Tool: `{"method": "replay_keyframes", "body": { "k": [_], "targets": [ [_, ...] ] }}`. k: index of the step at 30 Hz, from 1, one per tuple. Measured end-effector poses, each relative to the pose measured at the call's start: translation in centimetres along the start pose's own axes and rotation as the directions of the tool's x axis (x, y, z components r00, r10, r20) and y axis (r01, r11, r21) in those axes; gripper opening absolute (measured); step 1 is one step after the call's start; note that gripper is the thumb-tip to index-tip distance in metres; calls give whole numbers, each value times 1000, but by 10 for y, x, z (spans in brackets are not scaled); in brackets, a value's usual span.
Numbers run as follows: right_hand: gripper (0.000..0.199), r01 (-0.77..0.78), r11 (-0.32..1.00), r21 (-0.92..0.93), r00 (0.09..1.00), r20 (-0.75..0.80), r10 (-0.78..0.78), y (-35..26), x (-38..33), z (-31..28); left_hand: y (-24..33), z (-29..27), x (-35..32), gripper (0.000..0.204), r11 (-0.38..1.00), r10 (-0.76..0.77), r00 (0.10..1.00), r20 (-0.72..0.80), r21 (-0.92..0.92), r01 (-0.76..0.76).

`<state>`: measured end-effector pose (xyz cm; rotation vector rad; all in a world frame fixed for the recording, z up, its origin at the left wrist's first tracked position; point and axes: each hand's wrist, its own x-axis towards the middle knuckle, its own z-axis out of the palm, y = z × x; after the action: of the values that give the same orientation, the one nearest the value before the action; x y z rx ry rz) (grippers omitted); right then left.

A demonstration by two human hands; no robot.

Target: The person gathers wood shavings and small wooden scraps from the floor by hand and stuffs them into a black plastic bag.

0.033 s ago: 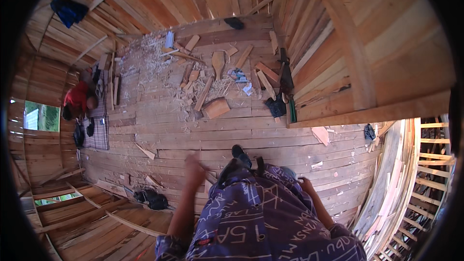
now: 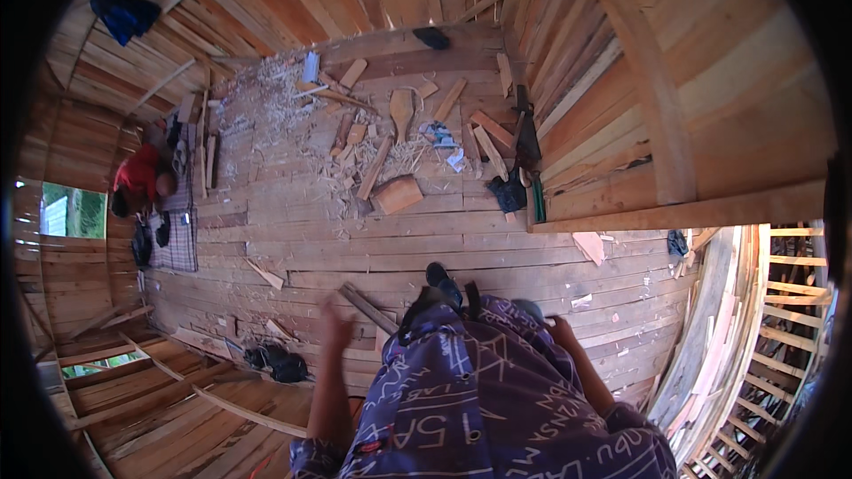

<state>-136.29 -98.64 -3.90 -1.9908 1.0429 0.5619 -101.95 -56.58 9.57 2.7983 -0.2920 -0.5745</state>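
My left hand (image 2: 337, 324) hangs out to the left of my body, smeared by motion, so its fingers do not show clearly. Nothing plainly shows in it. Just right of it, a narrow dark board (image 2: 366, 305) lies on the plank floor (image 2: 302, 253). My right hand (image 2: 561, 333) is low at my right side, close against my patterned purple shirt (image 2: 444, 381). Its fingers are too small and partly hidden to read. One dark shoe (image 2: 441, 278) shows in front of the shirt's hem.
Ahead lie a paddle-shaped wooden piece (image 2: 401, 115), a wide wood block (image 2: 398, 195), shavings (image 2: 257, 106) and several offcuts. A black bag (image 2: 508, 192) sits by the wall end (image 2: 621, 220). At far left, a person in red (image 2: 138, 179) bends beside a checked mat (image 2: 180, 239).
My left hand has swung slightly left and down, uncovering more of the narrow dark board. My right hand stays at my side.
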Motion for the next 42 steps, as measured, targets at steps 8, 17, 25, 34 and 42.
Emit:
{"method": "replay_keyframes", "body": {
  "k": [8,17,25,34,42],
  "targets": [
    [46,257,961,106,956,119,-269,-206,77,-46,-319,-10,-224,63,264,-958,279,-60,-558,786],
    [36,360,924,129,914,148,-377,-329,160,-8,-188,58,-208,67,416,-829,510,228,-359,836],
    [36,313,941,-131,912,316,-260,-387,259,22,-131,-7,-157,62,-22,-806,300,510,-533,846],
    [38,263,947,-185,894,415,-167,-471,305,46,-179,-56,-47,42,64,-872,357,334,-646,761],
    [35,250,963,-101,949,221,-223,-543,302,94,-336,-37,4,40,-85,-481,437,760,-536,840]
  ]
}}
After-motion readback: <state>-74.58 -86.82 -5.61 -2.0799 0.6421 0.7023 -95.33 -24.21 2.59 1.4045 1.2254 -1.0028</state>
